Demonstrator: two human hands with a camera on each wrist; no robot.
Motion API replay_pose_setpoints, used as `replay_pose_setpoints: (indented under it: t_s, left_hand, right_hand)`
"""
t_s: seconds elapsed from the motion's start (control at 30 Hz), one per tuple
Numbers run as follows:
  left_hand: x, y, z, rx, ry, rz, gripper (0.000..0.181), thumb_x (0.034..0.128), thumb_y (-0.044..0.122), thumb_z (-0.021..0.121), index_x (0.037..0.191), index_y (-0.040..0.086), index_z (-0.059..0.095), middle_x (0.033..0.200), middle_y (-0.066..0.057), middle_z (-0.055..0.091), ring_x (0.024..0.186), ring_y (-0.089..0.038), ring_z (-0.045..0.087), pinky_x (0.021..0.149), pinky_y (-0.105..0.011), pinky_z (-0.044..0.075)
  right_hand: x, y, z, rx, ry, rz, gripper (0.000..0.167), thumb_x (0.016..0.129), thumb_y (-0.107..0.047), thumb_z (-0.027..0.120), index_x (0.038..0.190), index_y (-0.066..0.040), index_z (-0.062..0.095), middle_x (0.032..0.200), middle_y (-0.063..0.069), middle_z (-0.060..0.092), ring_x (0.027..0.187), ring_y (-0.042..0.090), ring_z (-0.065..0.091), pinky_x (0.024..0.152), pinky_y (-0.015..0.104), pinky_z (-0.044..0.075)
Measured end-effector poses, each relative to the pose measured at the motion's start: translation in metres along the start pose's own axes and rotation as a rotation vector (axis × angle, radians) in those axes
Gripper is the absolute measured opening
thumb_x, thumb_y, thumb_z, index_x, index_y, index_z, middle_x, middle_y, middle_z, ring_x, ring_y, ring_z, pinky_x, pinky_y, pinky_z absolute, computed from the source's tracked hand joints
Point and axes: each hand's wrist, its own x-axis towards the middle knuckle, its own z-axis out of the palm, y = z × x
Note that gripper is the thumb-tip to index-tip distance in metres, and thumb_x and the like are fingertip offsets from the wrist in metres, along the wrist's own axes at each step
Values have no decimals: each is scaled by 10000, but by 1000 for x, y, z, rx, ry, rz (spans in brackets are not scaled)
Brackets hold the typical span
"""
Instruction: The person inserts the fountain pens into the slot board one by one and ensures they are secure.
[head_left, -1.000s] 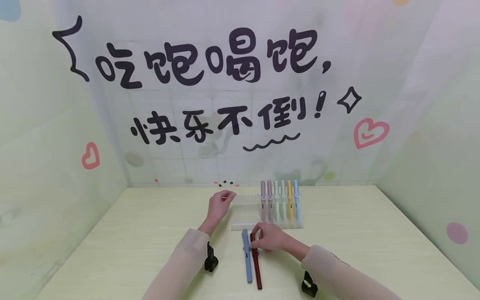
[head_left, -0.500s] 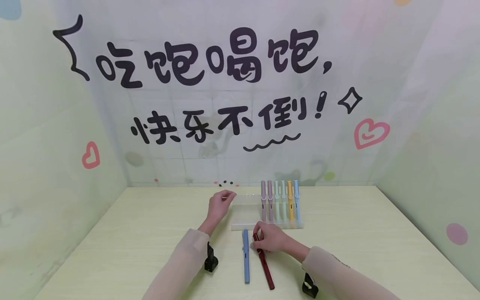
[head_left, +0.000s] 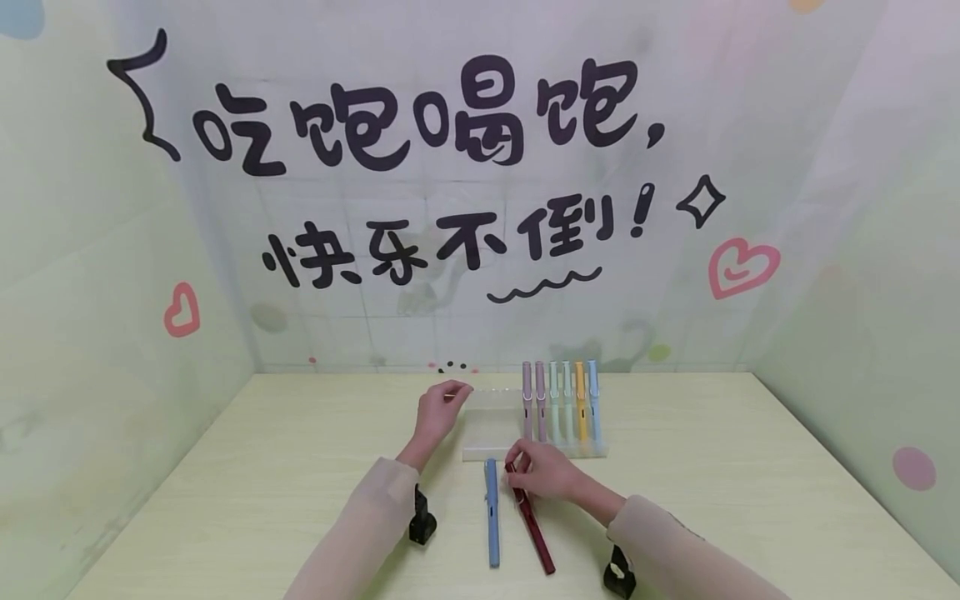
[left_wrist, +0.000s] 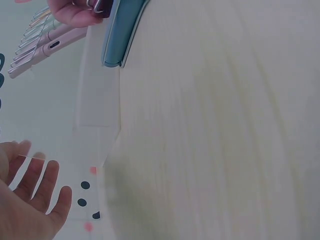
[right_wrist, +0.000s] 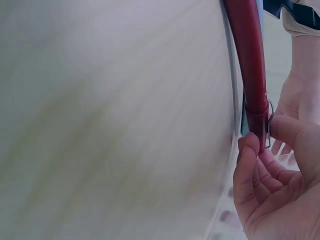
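Observation:
My left hand (head_left: 441,410) pinches the upper left edge of a clear pen stand (head_left: 480,453) between thumb and finger; the other fingers spread loosely in the left wrist view. Near its cap end, my right hand (head_left: 546,471) pinches a dark red capped pen (head_left: 536,530), as the right wrist view also shows from close up. This pen slants, its far end toward the stand; whether it touches the table cannot be told. A blue pen (head_left: 492,512) lies on the table just left of it, in front of the stand.
Several pens stand in the right part of the stand: purple pens (head_left: 527,400), pale green pens (head_left: 554,400), a yellow pen (head_left: 581,400) and a light blue pen (head_left: 595,404). Behind the pale wooden table (head_left: 300,467) rises a printed wall (head_left: 375,333).
The red pen has swung away from the blue pen, its near end moving right. My right hand has shifted slightly with it. My left hand stays on the stand.

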Motion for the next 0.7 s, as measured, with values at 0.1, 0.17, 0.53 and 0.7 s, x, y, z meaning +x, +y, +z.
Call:
replay_pose_setpoints:
  t_s: [0.1, 0.17, 0.53, 0.7]
  left_hand:
    - [0, 0, 0, 5, -2, -4, 196, 873, 202, 564, 937, 44, 660, 894, -69, 637, 851, -208, 578, 717, -332, 477]
    - [0, 0, 0, 5, -2, -7, 195, 873, 203, 564, 935, 46, 661, 893, -67, 638, 852, -206, 577, 716, -330, 477]
    - [0, 2, -1, 5, -4, -11, 192, 872, 198, 567, 935, 44, 661, 891, -66, 638, 849, -203, 578, 706, -321, 479]
    - [0, 2, 0, 0, -5, -18, 186, 874, 194, 563, 928, 46, 662, 882, -63, 638, 837, -200, 580, 693, -317, 479]
  right_hand:
    - [1, -1, -2, 27, 11, 19, 142, 821, -144, 627, 900, -64, 539, 663, -12, 541, 523, 126, 510, 453, 257, 429]
    - [1, -3, -4, 44, 13, 28, 127, 833, -147, 613, 904, -71, 540, 669, -7, 542, 530, 145, 520, 458, 262, 435]
    - [7, -11, -19, 146, 42, 14, 133, 856, -150, 584, 933, -50, 543, 704, 33, 554, 547, 267, 546, 467, 311, 453]
    - [9, -12, -23, 166, 66, 15, 153, 864, -173, 575, 950, -51, 539, 714, 40, 553, 554, 268, 538, 492, 365, 468]
